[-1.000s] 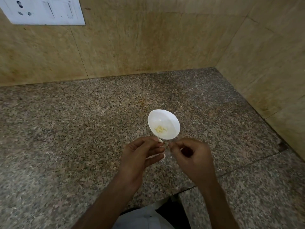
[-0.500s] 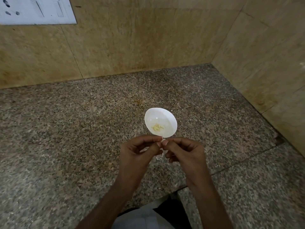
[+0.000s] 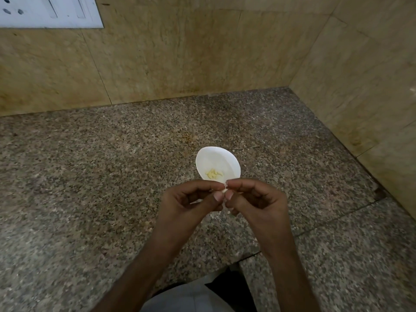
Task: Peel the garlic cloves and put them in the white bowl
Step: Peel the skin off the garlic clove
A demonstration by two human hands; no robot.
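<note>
Garlic clove [image 3: 224, 189]: held in the air just on the person's side of the white bowl [image 3: 213, 157], at the bowl's near rim. Only a small pale sliver shows between the fingertips, so how much skin is left cannot be told.

Grip: left hand [image 3: 191, 199] and right hand [image 3: 256, 199] both pinch the clove, thumb and forefinger tips meeting tight on it from opposite sides. The other fingers are curled under.

Handling (judgement): very light and small; the flesh is firm but bruises under nail pressure. The skin is papery, dry and tears in strips. A bared clove is likely a little tacky or slick, so it could pop out of a tight pinch. Best hold: one hand pins the body, the other nips a loose skin edge at one end and pulls along the length.

Bowl contents: a small heap of yellowish peeled cloves [image 3: 213, 174] at the bottom. The bowl looks thin and light, so a knock could shift it.

Around the bowl: it stands on a speckled granite counter [image 3: 90, 176]. Pale peel scraps [image 3: 216, 213] lie on the near side, under the hands. A brownish stain [image 3: 188, 137] lies just beyond the bowl. A white switch plate [image 3: 49, 12] is on the wall, far off to the bowl's left.

Obstructions: none seen between clove and bowl; the drop is short.
</note>
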